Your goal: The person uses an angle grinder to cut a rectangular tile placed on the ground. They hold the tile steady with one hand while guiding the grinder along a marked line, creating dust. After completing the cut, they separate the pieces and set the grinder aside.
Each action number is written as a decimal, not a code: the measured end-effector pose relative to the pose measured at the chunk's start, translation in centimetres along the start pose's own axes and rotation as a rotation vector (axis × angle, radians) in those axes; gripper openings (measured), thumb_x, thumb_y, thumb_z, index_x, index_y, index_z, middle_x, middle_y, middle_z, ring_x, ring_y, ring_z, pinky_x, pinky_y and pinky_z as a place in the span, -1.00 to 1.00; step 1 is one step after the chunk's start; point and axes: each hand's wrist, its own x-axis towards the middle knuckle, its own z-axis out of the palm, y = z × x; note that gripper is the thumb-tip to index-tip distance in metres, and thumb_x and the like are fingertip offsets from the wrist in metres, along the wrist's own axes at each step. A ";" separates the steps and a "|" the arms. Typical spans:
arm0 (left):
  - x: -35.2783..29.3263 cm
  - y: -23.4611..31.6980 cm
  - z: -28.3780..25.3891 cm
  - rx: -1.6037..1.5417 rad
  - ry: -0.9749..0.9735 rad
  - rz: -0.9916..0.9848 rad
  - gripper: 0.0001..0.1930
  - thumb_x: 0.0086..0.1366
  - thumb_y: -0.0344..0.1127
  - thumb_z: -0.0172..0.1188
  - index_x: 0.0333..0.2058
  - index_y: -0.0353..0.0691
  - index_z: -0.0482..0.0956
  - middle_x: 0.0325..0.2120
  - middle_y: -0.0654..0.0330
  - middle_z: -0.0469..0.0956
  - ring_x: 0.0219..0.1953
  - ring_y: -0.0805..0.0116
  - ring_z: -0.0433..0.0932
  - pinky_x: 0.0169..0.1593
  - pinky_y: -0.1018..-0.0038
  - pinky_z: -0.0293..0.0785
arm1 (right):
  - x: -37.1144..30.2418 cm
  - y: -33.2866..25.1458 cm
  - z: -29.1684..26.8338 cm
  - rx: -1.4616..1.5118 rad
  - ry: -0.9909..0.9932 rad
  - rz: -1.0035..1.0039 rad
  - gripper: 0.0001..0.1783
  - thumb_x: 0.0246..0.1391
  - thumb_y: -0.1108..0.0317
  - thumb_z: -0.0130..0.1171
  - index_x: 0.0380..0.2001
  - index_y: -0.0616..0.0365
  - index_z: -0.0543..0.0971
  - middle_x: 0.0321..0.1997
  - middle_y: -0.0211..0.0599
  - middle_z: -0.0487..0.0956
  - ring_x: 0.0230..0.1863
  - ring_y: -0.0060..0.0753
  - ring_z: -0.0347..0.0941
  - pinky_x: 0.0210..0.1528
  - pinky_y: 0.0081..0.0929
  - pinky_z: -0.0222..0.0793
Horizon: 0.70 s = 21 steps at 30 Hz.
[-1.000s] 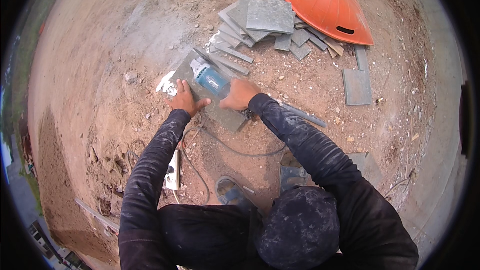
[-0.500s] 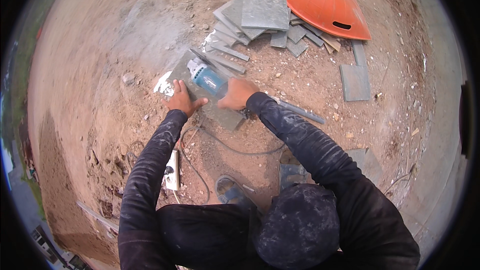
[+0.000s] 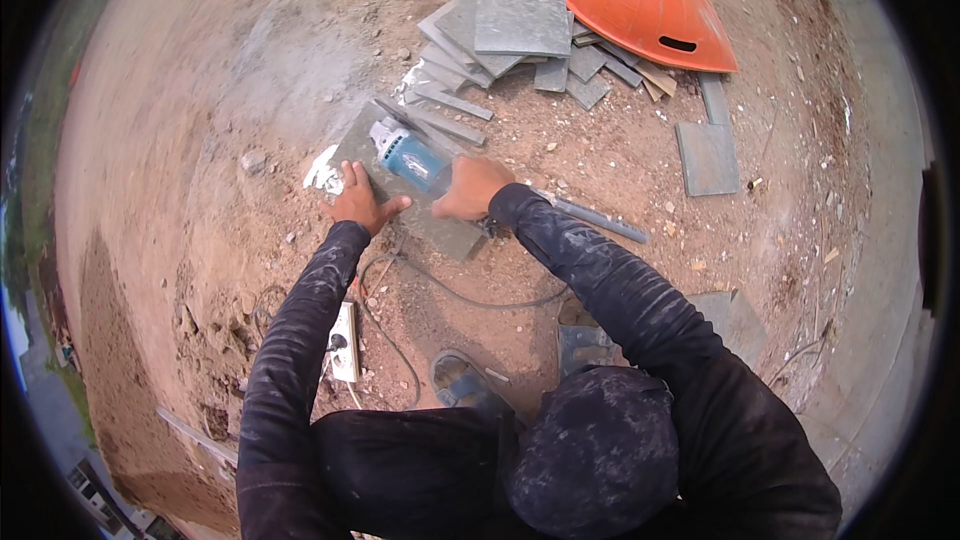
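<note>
Head view: wraps the right hand point(image 3: 474, 188) around the rear of a blue angle grinder point(image 3: 413, 162) and lays the left hand point(image 3: 360, 202), empty and palm down with thumb spread wide from the fingers, along the left edge of a grey slab point(image 3: 440, 228). Sets the grinder over the slab, between the two hands and slightly ahead of them, with the slab low on the dirt ground point(image 3: 600, 170).

Judging by the pale dust point(image 3: 310, 60) beyond the left hand, seems to be cutting the slab while bracing it. Calls next, on that reading, for steady guidance from the right hand, firm downward pressure from the left, and fingers well clear of the disc point(image 3: 392, 112). Cannot make out the exact contact between disc and slab.

Points the grinder's head away from the body, forward and to the left of the right hand. Runs its long axis diagonally, from the right palm to beyond the left fingertips. Shows nearly the same diagonal in the slab, from ahead of the left hand to just bodyward of the right.

Shows also, ahead and right of the right hand, stacked grey slabs point(image 3: 520, 25) beside an orange basin point(image 3: 640, 5); bodyward of the left hand, a white power strip point(image 3: 344, 340).
</note>
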 end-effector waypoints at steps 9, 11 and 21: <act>0.4 0.0 0.3 -0.025 -0.022 -0.015 0.33 -0.18 0.61 0.17 0.37 -0.23 -0.12 0.41 0.03 -0.13 0.24 -0.07 0.33 0.27 -0.36 -0.11 | 0.0 0.5 0.2 -0.011 -0.003 0.001 -0.24 -0.36 -0.05 0.35 -0.14 0.37 0.56 -0.17 0.15 0.61 -0.13 0.05 0.58 -0.06 -0.23 0.48; 0.4 -0.1 0.3 -0.019 -0.021 -0.015 0.33 -0.18 0.61 0.16 0.37 -0.23 -0.12 0.41 0.03 -0.12 0.24 -0.07 0.32 0.27 -0.37 -0.11 | 0.0 0.4 0.2 -0.014 -0.003 -0.002 -0.24 -0.36 -0.04 0.35 -0.13 0.36 0.56 -0.17 0.14 0.62 -0.13 0.04 0.58 -0.06 -0.23 0.48; 0.4 0.2 0.0 0.009 -0.033 -0.020 0.34 -0.19 0.62 0.15 0.37 -0.22 -0.11 0.41 0.03 -0.12 0.23 -0.08 0.34 0.26 -0.37 -0.09 | -0.4 0.4 -0.1 -0.010 -0.020 0.017 -0.24 -0.36 -0.03 0.36 -0.13 0.35 0.56 -0.15 0.11 0.61 -0.10 0.03 0.57 -0.03 -0.23 0.48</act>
